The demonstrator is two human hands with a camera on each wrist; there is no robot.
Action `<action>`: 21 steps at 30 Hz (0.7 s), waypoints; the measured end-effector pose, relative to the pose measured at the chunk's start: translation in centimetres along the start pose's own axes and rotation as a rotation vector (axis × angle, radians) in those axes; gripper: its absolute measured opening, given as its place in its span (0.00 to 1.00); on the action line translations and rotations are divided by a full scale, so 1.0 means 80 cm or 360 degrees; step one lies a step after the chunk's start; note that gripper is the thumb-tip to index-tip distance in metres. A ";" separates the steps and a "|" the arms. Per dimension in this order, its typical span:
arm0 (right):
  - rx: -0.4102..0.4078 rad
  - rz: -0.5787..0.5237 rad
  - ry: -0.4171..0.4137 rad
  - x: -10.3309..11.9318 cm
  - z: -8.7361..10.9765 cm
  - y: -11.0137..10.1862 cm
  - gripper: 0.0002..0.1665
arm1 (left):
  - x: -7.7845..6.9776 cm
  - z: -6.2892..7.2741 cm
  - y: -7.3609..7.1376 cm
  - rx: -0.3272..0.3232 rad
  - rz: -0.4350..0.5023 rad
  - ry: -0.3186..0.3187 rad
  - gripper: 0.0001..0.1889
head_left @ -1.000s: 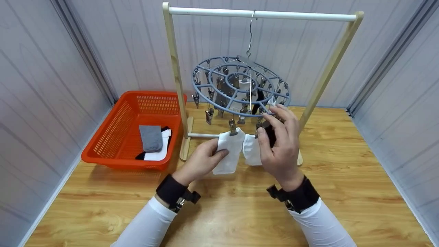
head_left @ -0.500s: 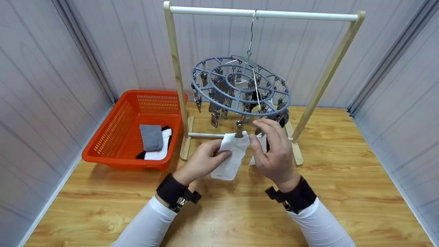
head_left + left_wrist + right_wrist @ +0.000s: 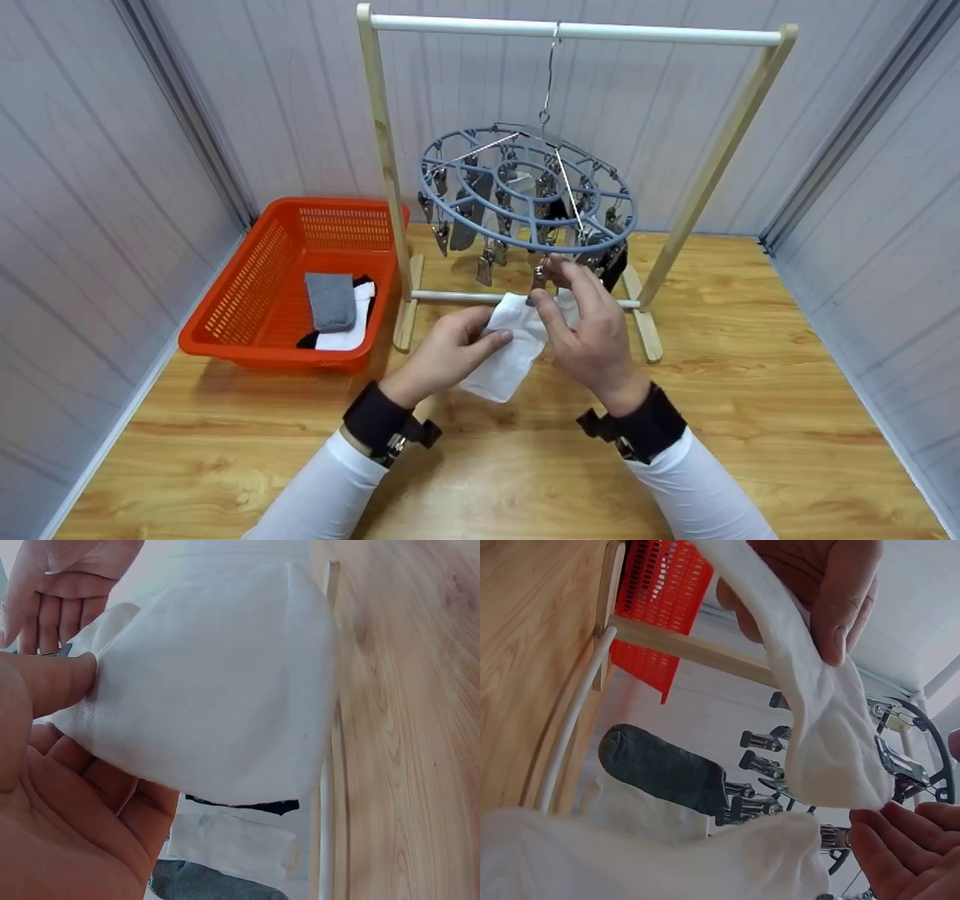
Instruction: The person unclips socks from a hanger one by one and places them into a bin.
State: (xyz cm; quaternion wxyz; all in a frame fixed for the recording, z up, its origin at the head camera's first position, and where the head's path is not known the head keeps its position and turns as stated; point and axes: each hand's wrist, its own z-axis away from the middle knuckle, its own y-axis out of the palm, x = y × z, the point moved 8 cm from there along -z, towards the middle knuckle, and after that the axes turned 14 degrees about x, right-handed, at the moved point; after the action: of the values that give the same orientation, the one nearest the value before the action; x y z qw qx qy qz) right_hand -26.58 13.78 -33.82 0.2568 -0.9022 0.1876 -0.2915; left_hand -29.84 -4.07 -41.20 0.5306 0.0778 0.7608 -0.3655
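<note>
A white sock hangs by a metal clip from the front of a round blue-grey clip hanger. My left hand pinches the sock's left edge between thumb and fingers; its free end slants down to the left. My right hand is around the clip, its thumb overlapping the clip's lower end in the head view. In the right wrist view the clip bites the sock's edge, with my right fingers close below and apart from the thumb. Another white sock hangs close by.
The hanger hooks on the white top bar of a wooden-legged rack. Several bare clips and other socks, including a dark grey sock, hang from it. An orange basket at left holds a folded grey sock and white-and-black ones.
The hanger has turned, carrying the clipped white sock to the right and the neighbouring white sock behind my right hand. My right hand has come left to the clip; the left keeps its pinch.
</note>
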 end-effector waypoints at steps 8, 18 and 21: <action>0.0102 -0.0290 0.0248 -0.018 0.001 0.010 0.28 | -0.005 0.001 0.002 0.0010 0.0011 0.0015 0.15; 0.0171 -0.1000 0.0455 -0.028 0.002 0.024 0.26 | -0.008 -0.001 0.006 0.0033 -0.0011 0.0052 0.14; 0.0143 -0.1089 0.0494 -0.030 0.001 0.023 0.25 | -0.008 -0.002 0.006 0.0033 -0.0020 0.0068 0.14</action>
State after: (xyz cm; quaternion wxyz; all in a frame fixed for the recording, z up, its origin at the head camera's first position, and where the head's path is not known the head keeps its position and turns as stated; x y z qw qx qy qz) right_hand -28.66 13.50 -35.97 0.1524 -0.8456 -0.1008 -0.5016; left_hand -29.39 -3.43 -40.83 0.5112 0.0863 0.7686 -0.3749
